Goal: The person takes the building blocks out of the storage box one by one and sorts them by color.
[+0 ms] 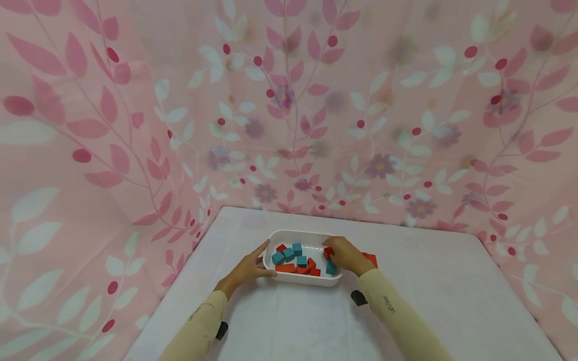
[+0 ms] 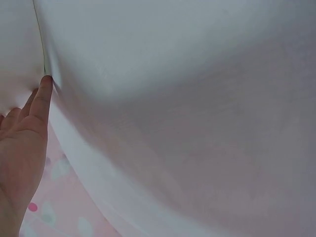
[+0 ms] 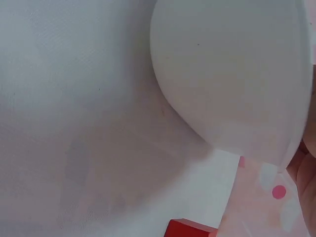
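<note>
A white oblong tray [image 1: 311, 281] holds several red and teal blocks. At its left end my left hand [image 1: 246, 271] holds it, the thumb by the front corner and the fingers along the end. In the left wrist view the fingers of that hand [image 2: 29, 143] lie against the white rim. My right hand [image 1: 345, 253] reaches over the tray's right end and pinches a red block [image 1: 328, 252] inside. A teal block [image 1: 331, 267] lies just below those fingers. In the right wrist view the tray's outer wall [image 3: 227, 79] hides most of the right hand [image 3: 307, 163].
Outside the tray, a red block [image 1: 370, 259] lies on the white-covered table [image 1: 289, 326], partly behind the right hand. It also shows low in the right wrist view. Pink leaf-patterned cloth [image 1: 289, 125] hangs behind and along the sides.
</note>
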`<state>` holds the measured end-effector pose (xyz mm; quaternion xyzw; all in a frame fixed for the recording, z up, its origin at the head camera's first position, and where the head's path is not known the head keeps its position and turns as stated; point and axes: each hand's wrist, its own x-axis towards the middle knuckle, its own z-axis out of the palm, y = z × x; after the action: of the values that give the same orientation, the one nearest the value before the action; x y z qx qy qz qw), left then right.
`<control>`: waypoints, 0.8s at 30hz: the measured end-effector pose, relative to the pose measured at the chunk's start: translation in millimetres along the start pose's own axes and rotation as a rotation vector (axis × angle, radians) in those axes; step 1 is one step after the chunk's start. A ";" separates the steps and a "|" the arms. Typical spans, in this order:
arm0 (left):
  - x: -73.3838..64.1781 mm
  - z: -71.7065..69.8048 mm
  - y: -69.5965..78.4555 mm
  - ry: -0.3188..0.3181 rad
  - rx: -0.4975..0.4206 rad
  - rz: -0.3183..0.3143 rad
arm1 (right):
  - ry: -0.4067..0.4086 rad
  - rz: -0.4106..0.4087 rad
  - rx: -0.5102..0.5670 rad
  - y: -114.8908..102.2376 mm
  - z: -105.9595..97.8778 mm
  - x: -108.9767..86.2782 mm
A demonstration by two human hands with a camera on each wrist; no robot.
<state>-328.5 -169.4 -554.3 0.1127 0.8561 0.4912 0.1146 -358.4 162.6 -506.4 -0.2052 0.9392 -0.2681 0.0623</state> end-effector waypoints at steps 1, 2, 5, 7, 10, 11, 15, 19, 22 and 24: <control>-0.4 0.2 0.0 -0.001 -0.002 -0.002 | -0.012 0.005 -0.005 0.7 3.1 1.5; -1.0 0.2 0.5 -0.002 -0.006 -0.002 | -0.018 0.008 -0.013 1.5 5.5 2.6; -1.5 -0.4 1.2 -0.001 -0.010 -0.001 | -0.031 0.013 -0.041 1.7 7.8 6.3; -0.7 -1.1 1.0 0.003 -0.009 0.007 | -0.042 0.021 -0.075 2.2 7.7 10.6; 0.2 -0.9 2.0 0.003 -0.014 0.012 | -0.051 0.020 -0.126 5.4 7.6 17.1; 0.8 -0.8 1.8 0.002 -0.013 0.017 | -0.052 0.018 -0.146 6.7 8.0 19.0; 1.7 -0.2 2.4 -0.008 -0.016 0.026 | -0.052 0.000 -0.188 7.3 9.0 21.1; 1.7 -0.7 1.0 -0.011 -0.009 0.034 | -0.058 -0.007 -0.195 3.1 8.5 19.9; 1.2 -1.1 -0.9 -0.008 -0.012 0.035 | -0.066 0.001 -0.194 1.3 9.2 19.8; 0.8 -1.2 -2.5 -0.011 -0.019 0.037 | -0.069 0.004 -0.200 0.4 9.7 19.7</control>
<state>-329.9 -171.3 -555.9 0.1299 0.8487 0.5005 0.1112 -374.2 150.0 -515.0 -0.2179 0.9590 -0.1654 0.0745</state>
